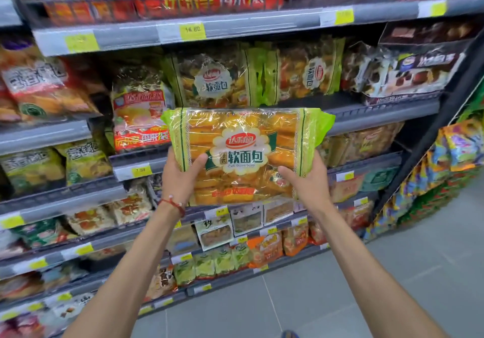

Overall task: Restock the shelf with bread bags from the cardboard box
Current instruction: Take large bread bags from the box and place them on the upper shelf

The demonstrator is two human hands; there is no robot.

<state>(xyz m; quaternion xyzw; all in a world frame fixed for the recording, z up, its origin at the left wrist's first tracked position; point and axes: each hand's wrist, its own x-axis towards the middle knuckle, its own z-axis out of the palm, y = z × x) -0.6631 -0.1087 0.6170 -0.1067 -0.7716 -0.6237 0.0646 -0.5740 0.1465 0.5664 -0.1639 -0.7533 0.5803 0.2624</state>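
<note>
Both hands hold one bread bag [246,154] in the air in front of the shelf [379,113]. The left hand [180,178] grips its lower left edge with the thumb curled over the front, and the right hand [306,180] grips its lower right edge. Matching bread bags [214,81] stand on the shelf just behind, near its front edge.

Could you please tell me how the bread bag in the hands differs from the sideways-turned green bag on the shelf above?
The held bag is gripped by the left hand and right hand, off the shelf; the shelf bag rests on it. The held bag's label reads upright; the shelf bag's is turned on its side. Both have green edges and the same scalloped logo.
</note>
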